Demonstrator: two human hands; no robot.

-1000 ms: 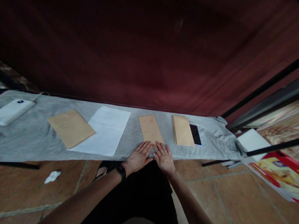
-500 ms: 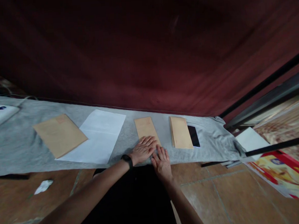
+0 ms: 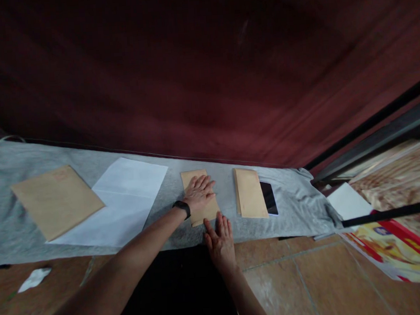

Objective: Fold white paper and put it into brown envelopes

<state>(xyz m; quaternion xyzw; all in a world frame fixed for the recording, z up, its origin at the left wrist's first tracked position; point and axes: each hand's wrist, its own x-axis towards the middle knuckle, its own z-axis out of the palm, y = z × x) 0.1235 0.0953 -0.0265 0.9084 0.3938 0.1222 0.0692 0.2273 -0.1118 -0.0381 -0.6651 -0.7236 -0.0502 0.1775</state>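
A brown paper envelope (image 3: pixel 207 212) lies on the grey cloth straight in front of me. My left hand (image 3: pixel 198 193), with a black band on its wrist, rests flat across the envelope's middle, fingers pointing right and hiding part of it. At the near right corner of that envelope is my right hand (image 3: pixel 220 240), its fingers stretched out and the tips touching or just beside the edge. Neither hand grips anything. To the right lies a small stack of brown envelopes (image 3: pixel 251 193), partly covering a dark phone (image 3: pixel 269 199).
White creased sheets (image 3: pixel 127 201) lie to the left, overlapped by a larger brown envelope (image 3: pixel 58 201). A grey cloth (image 3: pixel 297 218) covers the narrow table, with a dark red curtain (image 3: pixel 190 82) behind. A colourful box (image 3: pixel 399 247) stands at the right; crumpled white paper (image 3: pixel 34 279) is on the floor.
My left hand has slid away from me, up the envelope, while the right stays by its near edge. More of the envelope's near end shows. The view has shifted slightly.
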